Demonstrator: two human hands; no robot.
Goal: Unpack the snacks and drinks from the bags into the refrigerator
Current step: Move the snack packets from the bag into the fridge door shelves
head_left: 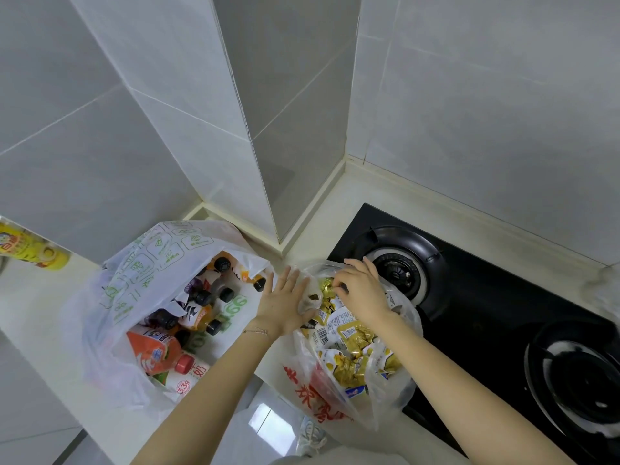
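The clear snack bag (335,409) with red lettering sits on the pale counter (33,313), its right side lying over the edge of the black gas hob (486,313) and stuffed with gold-wrapped snacks (352,370). The right hand (360,290) reaches into its mouth, fingertips pinching one gold packet (327,287) at the top. The left hand (285,303) lies against the bag's rim, fingers straight and slightly spread. Just to the left sits a white, green-printed drinks bag (134,273) - dark-capped bottles (201,297) crowd inside. A yellow container (30,248) stands far left.
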